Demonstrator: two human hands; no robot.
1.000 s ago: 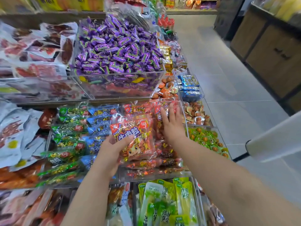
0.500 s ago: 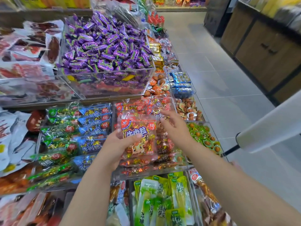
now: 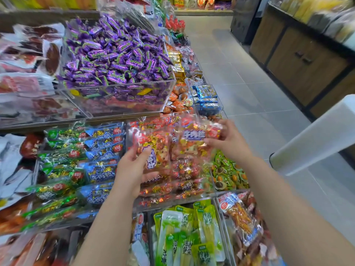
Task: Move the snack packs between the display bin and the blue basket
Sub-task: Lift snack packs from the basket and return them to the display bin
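My left hand [image 3: 132, 171] grips a red snack pack [image 3: 155, 150] from below, holding it just above the clear display bin [image 3: 172, 203] of red packs. My right hand [image 3: 228, 141] holds a second red snack pack [image 3: 197, 135] by its right edge, lifted over the bin's far right corner. Both packs are blurred. Several more red packs [image 3: 184, 169] lie stacked in the bin beneath them. No blue basket is in view.
Left of the bin lie green and blue snack packs [image 3: 80, 162]. A clear box of purple candies [image 3: 117, 60] stands on the shelf above. Green packs [image 3: 188, 237] fill the bin below. A white roll [image 3: 315, 139] juts in at the right, over the tiled aisle floor [image 3: 245, 83].
My right hand went from lying flat on the packs in the bin to lifting a second red pack up and to the right. The left hand's pack has tilted and shifted slightly right.
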